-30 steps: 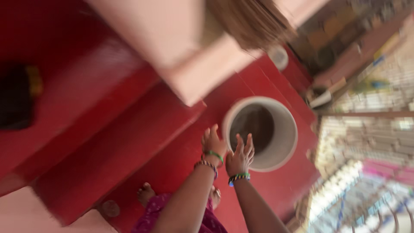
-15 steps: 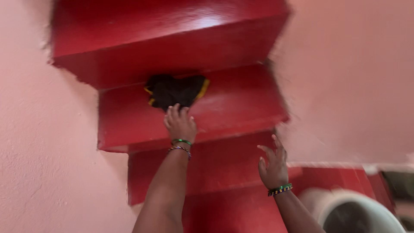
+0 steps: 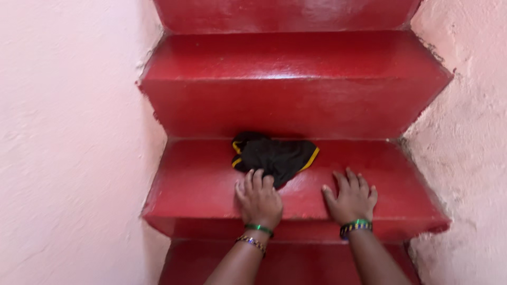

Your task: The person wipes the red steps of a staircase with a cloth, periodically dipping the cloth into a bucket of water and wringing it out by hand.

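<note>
- Left hand (image 3: 259, 199) has come down flat on the red step (image 3: 200, 184), fingers spread, tips touching the black cloth's (image 3: 274, 154) near edge.
- Right hand (image 3: 351, 198), raised half a second ago, now rests flat, fingers apart, just beside the cloth.
- Neither hand grips the cloth.

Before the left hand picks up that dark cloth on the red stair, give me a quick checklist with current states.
1. Left hand at the black cloth with yellow trim: ok, fingertips touch its near edge.
2. Grip closed on cloth: not ok, fingers lie flat and spread.
3. Right hand clear of cloth: ok, flat on the step, apart from it.
4. Cloth fully on the tread: ok.
5. Anything under the cloth: cannot tell.
</note>
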